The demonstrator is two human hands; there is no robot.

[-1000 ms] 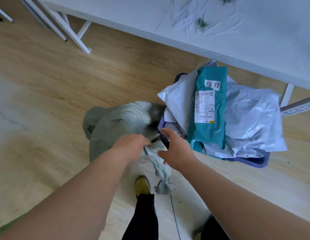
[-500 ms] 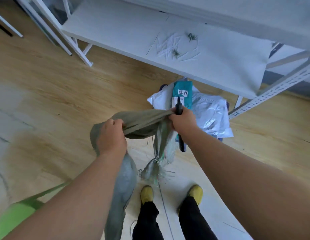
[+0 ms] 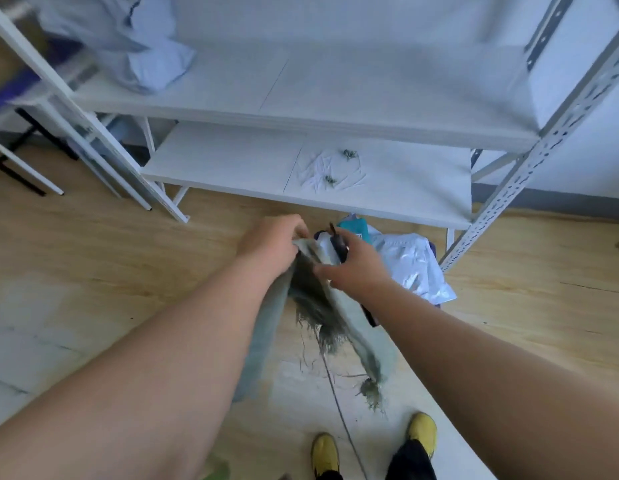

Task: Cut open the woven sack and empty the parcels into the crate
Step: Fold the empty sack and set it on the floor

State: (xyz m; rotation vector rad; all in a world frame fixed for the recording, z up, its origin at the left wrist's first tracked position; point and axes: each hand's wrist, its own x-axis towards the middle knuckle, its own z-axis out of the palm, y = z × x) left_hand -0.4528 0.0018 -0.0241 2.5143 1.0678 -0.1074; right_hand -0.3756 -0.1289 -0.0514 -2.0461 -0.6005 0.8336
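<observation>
The grey-green woven sack point(image 3: 311, 306) hangs limp and flat between my hands, its frayed cut end dangling toward the floor. My left hand point(image 3: 271, 245) grips its upper edge. My right hand point(image 3: 356, 268) holds a dark-handled cutter point(image 3: 337, 242) and also pinches the sack's other edge. Behind my right hand, the purple crate point(image 3: 434, 247) on the floor is heaped with white parcels point(image 3: 413, 263) and a teal parcel point(image 3: 355, 228); most of the crate is hidden by them.
A white metal shelving rack point(image 3: 335, 123) stands just beyond the crate, with fibre scraps point(image 3: 339, 168) on its lower shelf and pale bags point(image 3: 135, 46) on the upper one. My yellow shoes point(image 3: 420, 433) stand on the wooden floor below.
I have straightened up and lifted the sack higher. My hands have come closer together, so the sack now hangs folded and slack. The crate looks farther away.
</observation>
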